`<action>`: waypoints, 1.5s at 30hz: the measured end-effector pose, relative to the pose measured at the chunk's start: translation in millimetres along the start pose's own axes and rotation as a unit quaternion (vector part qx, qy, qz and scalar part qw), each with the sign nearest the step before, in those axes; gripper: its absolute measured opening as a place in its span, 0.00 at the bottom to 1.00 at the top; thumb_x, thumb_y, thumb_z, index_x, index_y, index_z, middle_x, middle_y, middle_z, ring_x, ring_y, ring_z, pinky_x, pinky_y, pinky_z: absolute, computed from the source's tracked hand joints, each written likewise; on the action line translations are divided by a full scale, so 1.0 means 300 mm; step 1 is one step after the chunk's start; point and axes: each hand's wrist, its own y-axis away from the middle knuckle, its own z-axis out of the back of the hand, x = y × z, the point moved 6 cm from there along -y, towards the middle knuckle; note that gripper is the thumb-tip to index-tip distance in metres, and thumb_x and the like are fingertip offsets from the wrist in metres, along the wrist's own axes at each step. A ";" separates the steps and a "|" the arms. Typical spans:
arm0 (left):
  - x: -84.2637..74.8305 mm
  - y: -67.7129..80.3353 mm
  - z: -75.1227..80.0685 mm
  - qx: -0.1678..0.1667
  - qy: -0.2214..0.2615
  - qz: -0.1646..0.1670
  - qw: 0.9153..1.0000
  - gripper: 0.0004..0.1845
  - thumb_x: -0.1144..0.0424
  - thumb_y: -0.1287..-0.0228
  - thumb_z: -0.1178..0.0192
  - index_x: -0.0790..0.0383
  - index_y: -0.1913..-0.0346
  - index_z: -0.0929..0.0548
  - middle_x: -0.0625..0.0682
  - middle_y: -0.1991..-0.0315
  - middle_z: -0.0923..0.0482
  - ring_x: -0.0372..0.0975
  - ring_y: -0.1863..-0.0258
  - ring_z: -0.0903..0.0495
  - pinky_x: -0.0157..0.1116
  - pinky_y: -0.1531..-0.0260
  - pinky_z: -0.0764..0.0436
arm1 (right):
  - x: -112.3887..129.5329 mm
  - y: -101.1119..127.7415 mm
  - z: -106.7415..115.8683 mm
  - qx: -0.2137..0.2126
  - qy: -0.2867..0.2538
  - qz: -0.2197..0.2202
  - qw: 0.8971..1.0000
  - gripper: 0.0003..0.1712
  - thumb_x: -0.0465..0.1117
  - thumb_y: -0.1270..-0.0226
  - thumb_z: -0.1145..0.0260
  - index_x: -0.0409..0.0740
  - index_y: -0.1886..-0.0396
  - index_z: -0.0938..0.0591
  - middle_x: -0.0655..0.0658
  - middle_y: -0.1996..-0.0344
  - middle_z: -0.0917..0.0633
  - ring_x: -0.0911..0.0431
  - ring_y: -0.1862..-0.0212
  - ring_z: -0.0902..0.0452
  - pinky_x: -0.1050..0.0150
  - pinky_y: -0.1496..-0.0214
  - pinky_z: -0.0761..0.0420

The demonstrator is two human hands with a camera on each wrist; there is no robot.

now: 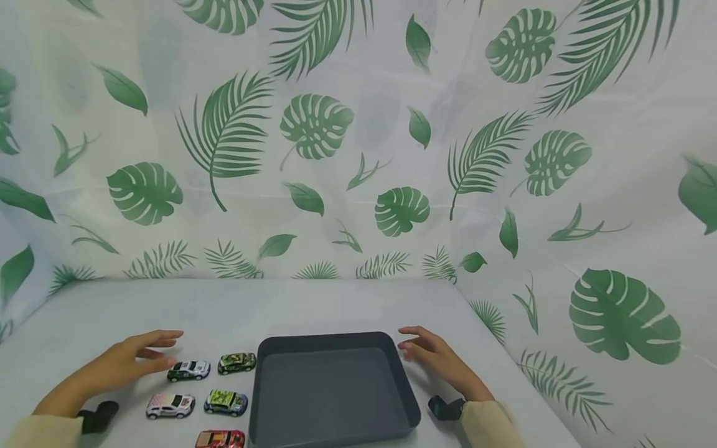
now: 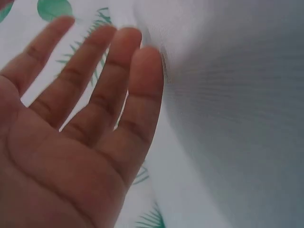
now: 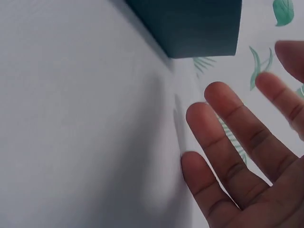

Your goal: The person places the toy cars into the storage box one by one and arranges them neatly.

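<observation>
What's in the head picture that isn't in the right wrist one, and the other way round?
Only the head view shows five toy cars, the left hand and the inside of the grey tray. Only the right wrist view shows the palm side of the right hand up close. Both show that hand, the leafy cloth, the white table and, it seems, the tray, though the wrist view catches just part of it.

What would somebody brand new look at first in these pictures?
Probably the big green leaves printed all over the pale backdrop. Next might come five little toy cars on the table, left of the dark gray tray, a red one nearest the bottom edge. The left hand is beside the cars, the right hand beside the tray.
</observation>
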 end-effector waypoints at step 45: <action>-0.008 -0.074 -0.047 0.062 0.026 -0.053 0.996 0.19 0.68 0.39 0.21 0.71 0.46 0.10 0.62 0.46 0.11 0.50 0.50 0.16 0.45 0.49 0.16 | -0.071 -0.075 -0.045 0.073 -0.063 0.010 0.995 0.26 0.36 0.21 0.32 0.29 0.29 0.22 0.27 0.34 0.21 0.54 0.44 0.21 0.64 0.42 0.19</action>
